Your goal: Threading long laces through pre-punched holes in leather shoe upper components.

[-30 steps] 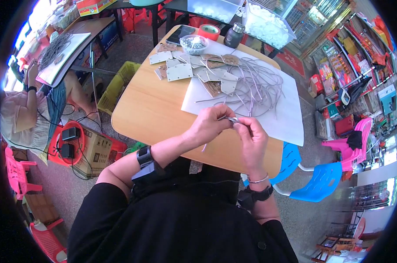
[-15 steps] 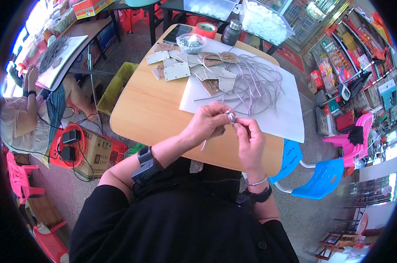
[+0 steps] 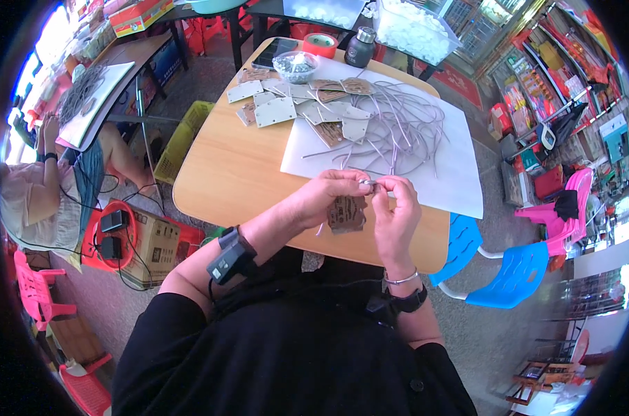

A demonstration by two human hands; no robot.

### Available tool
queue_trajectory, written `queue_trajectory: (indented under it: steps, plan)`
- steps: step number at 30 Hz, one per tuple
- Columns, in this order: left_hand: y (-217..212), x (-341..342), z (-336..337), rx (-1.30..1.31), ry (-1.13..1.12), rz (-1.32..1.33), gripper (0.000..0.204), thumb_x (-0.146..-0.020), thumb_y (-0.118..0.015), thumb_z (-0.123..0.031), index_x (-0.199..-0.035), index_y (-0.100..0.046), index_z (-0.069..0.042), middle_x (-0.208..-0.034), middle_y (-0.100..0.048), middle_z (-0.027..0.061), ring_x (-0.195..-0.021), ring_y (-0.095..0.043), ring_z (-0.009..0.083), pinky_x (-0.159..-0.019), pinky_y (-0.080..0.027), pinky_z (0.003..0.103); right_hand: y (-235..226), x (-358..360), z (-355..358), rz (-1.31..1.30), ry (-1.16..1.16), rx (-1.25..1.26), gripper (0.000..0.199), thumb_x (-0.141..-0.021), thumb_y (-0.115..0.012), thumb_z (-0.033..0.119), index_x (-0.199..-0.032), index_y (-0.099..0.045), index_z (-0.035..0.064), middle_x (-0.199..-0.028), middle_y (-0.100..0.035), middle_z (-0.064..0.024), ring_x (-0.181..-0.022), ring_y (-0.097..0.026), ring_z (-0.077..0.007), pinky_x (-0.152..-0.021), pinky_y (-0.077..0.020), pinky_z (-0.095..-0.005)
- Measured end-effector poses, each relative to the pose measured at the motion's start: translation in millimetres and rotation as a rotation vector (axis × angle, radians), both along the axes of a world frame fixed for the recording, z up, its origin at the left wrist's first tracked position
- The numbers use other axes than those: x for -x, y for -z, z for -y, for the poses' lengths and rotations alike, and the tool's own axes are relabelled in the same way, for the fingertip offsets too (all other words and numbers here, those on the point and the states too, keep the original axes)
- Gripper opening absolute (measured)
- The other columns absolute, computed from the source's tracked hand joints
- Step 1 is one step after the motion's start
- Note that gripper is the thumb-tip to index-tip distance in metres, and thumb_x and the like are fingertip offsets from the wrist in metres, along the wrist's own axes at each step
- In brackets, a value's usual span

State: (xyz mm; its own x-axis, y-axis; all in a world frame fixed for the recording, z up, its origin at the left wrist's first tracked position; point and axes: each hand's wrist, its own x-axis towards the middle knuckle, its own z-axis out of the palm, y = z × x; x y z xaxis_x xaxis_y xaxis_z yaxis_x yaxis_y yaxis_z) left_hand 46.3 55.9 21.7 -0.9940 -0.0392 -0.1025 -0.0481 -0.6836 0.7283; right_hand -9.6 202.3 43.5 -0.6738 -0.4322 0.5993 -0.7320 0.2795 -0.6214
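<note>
Above the near side of the table, both my hands are closed and meet fingertip to fingertip. My left hand [image 3: 332, 195] pinches a grey cord, whose pale loose end [image 3: 320, 229] sticks out below the palm. Beneath its fingers hangs a small brown wooden plaque [image 3: 347, 214] with a carved or printed face. At the fingertips is a small silvery piece [image 3: 368, 185], partly hidden. With thumb and forefinger, my right hand [image 3: 395, 208] pinches the cord beside it. A pile of similar plaques [image 3: 275, 111] and a tangle of grey cords [image 3: 406, 132] lie beyond my hands.
The wooden table [image 3: 214, 184] carries a white sheet [image 3: 456, 187], a bowl of silvery pieces [image 3: 295, 67], red tape [image 3: 320, 46], a phone [image 3: 276, 53] and a dark bottle [image 3: 360, 47]. A blue chair [image 3: 508, 281] stands at right; another person [image 3: 44, 194] sits at left.
The wooden plaque has swung into fuller view under my left hand. My fingertips have lowered slightly and still meet at the silvery piece; the view has shifted a little.
</note>
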Motion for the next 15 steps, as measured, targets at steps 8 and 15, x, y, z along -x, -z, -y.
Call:
queue_trajectory:
  steps: [8,15]
  plan:
    - [0.2,7.1,-8.8,-0.018,-0.014,0.002,0.019,-0.091,-0.059,-0.017,-0.104,-0.063,-0.004,-0.092,-0.065,0.0015,-0.086,-0.061,0.0114,-0.079,-0.050,0.026,4.7,1.3,1.4,-0.221,-0.005,0.027,0.017,-0.080,-0.059,-0.002,-0.097,-0.058,-0.0005,-0.092,-0.060,-0.0130,-0.079,-0.057,-0.0293,-0.068,-0.0466,-0.0381]
    - [-0.2,-1.2,-22.9,0.458,-0.179,-0.094,0.019,-0.094,-0.053,-0.013,-0.108,-0.059,-0.002,-0.096,-0.063,0.0023,-0.090,-0.057,0.0085,-0.080,-0.047,0.024,9.1,1.9,0.5,-0.243,0.074,-0.063,0.011,-0.080,-0.061,0.002,-0.091,-0.060,-0.0003,-0.085,-0.061,-0.0119,-0.077,-0.059,-0.0282,-0.068,-0.0478,-0.0375]
